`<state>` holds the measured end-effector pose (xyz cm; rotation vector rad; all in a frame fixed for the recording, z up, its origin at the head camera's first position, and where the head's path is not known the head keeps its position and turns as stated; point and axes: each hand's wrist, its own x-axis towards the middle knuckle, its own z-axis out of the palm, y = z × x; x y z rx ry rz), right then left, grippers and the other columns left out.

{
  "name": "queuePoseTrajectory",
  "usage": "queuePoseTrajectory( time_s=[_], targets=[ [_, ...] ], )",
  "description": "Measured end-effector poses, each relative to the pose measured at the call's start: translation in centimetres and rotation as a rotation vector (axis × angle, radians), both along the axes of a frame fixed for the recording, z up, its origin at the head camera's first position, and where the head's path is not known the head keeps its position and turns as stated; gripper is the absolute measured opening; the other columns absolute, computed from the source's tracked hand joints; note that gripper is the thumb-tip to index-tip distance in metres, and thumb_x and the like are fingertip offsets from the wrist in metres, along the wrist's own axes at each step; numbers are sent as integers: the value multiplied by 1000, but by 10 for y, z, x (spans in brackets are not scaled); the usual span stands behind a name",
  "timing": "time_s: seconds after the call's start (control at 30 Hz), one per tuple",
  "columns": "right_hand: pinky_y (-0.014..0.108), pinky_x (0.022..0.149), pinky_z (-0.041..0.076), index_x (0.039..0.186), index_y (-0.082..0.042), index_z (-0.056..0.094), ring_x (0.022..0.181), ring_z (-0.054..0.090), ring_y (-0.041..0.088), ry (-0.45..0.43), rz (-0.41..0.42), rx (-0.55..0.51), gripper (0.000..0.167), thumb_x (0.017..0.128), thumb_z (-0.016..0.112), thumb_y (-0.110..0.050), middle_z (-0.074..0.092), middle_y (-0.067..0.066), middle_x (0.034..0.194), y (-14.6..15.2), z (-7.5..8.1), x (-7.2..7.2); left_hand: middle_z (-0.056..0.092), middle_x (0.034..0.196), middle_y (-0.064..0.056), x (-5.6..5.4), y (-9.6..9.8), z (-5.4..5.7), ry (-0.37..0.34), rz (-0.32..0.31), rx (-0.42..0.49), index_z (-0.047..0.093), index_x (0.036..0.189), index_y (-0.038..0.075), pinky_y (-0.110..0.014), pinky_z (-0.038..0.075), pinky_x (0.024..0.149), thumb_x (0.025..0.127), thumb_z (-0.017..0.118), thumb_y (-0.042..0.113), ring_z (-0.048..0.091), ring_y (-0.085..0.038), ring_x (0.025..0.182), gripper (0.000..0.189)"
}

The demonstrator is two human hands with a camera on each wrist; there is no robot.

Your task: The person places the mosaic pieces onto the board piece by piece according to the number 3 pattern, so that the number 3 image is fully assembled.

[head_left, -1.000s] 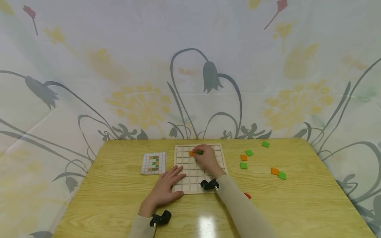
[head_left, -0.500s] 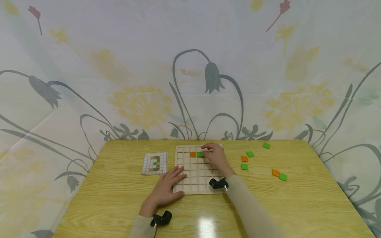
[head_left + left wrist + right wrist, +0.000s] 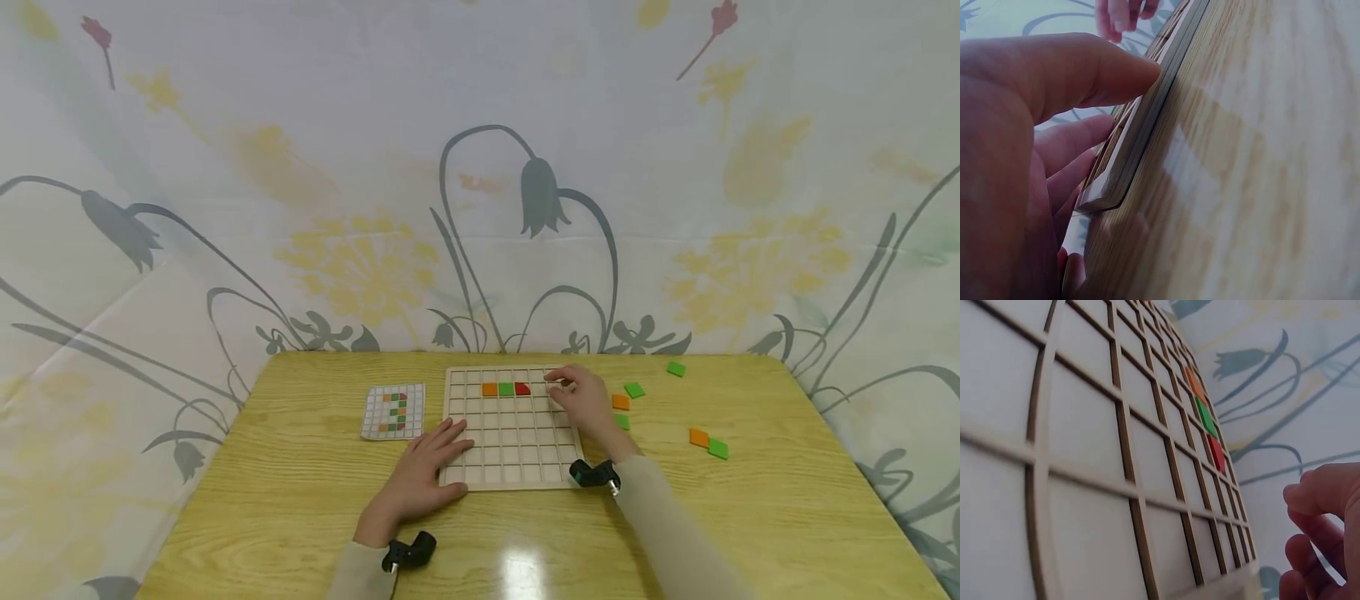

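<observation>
A wooden grid board (image 3: pixel 510 455) lies on the table. In its second row from the back sit an orange square tile (image 3: pixel 490 389), a green square tile (image 3: pixel 507 389) and a red tile (image 3: pixel 522 388) with a rounded corner, side by side. My left hand (image 3: pixel 420 475) rests on the board's left edge, fingers spread; its thumb (image 3: pixel 1116 75) touches the near rim in the left wrist view. Over the board's back right part is my right hand (image 3: pixel 588 404), its fingers loosely bent and holding nothing. The right wrist view shows its fingertips (image 3: pixel 1300 497) apart from the tiles.
Left of the board lies a gridded card (image 3: pixel 372 408) with a coloured square pattern. Loose tiles lie to the right, among them an orange tile (image 3: pixel 621 402), a green tile (image 3: pixel 634 390) and another green tile (image 3: pixel 717 448). A patterned cloth (image 3: pixel 480 275) rises behind the table.
My right hand has let go of the green tile and moved right, away from the tiles. The red tile beside it has come into view. My left hand has stayed on the board.
</observation>
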<state>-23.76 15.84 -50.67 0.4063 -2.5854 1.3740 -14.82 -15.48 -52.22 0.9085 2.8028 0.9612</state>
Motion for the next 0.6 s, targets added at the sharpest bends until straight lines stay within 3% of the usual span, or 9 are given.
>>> queuePoseTrajectory(
  time_s=[0.23,0.6],
  targets=[
    [45,80,50,110,-2,72,100,56,31,-81,-5,45,19,92,66,-4,63,17,117,24,4,11,34,160,-5,1,0,1,-8,3,-14,56,143,14,-61,18,114,85,65,35,19,-27,150,62],
    [49,85,50,107,-4,74,101,59,32,-24,-35,158,17,91,67,-3,66,12,112,61,-3,30,32,161,-2,-2,-1,-4,1,3,-38,55,144,17,-60,18,114,86,64,40,18,-24,150,63]
  ],
)
